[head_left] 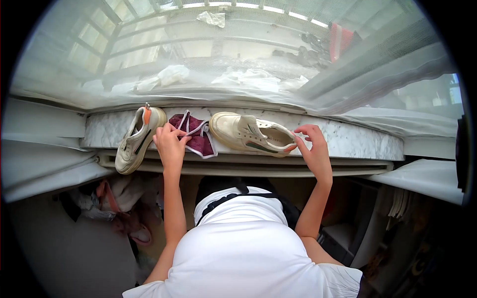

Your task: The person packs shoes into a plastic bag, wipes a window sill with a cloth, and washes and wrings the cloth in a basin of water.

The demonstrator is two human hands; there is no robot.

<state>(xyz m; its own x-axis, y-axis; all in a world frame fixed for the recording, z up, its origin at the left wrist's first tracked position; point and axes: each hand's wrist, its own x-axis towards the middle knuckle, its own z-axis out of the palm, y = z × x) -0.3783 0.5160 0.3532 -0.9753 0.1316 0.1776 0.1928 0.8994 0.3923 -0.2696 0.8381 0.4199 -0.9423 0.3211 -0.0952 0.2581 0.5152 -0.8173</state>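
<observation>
On the marble sill lies a maroon cloth [201, 143] with white edging, crumpled between two sneakers. The thumb and fingers of my left hand [170, 143] pinch its left part. Just left of that hand, a cream sneaker [133, 149] with an orange heel points its toe toward me, overhanging the sill's front edge. The other cream sneaker [238, 131] lies to the right of the cloth, its toe to the left and its tongue raised. At its orange-trimmed heel, my right hand [314, 151] has thumb and index finger closed on the collar.
The marble sill [357, 138] runs along a window covered by a sheer white curtain [253, 94]. Below its front edge is a pale rail [338, 168]. Clothes [131, 208] hang at lower left, and dark shelving [365, 218] stands at lower right.
</observation>
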